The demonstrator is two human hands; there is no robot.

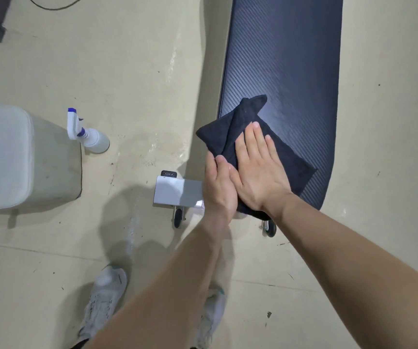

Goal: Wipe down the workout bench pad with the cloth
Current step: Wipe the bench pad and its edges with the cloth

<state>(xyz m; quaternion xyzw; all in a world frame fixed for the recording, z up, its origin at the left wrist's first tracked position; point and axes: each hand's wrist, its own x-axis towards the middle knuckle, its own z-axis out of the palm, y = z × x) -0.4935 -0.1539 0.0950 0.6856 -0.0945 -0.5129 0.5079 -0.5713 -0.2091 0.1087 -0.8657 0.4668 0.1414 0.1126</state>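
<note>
Far left, on the smooth beige floor (140, 71): a pale cushioned block (4, 157), squarish with rounded corners, its side scuffed and grubby. Just beside it, a white plastic spray bottle (89, 133) with blue at nozzle and collar; contents not discernible. Lower down, worn white mesh shoes (104, 301). Further right, a flat grey metal foot plate (177, 195) with a small black wheel (177, 219) beneath.

Next, left hand (219, 185) at the pad's near left edge, thumb laid on top of the cloth, the other fingers hidden beneath, pinching its edge. Dark navy cloth (235, 122), thick and nubbly, folded over itself, lying on the near end of the bench pad with one corner overhanging the left side. Right hand (260, 167) flat on the cloth, fingers (255, 137) straight and close together, pressing down, gripping nothing.

Beneath and beyond, long bench pad (283, 59): dark blue vinyl, fine diagonal carbon-weave texture, near end rounded, faint sheen beside the cloth.
</note>
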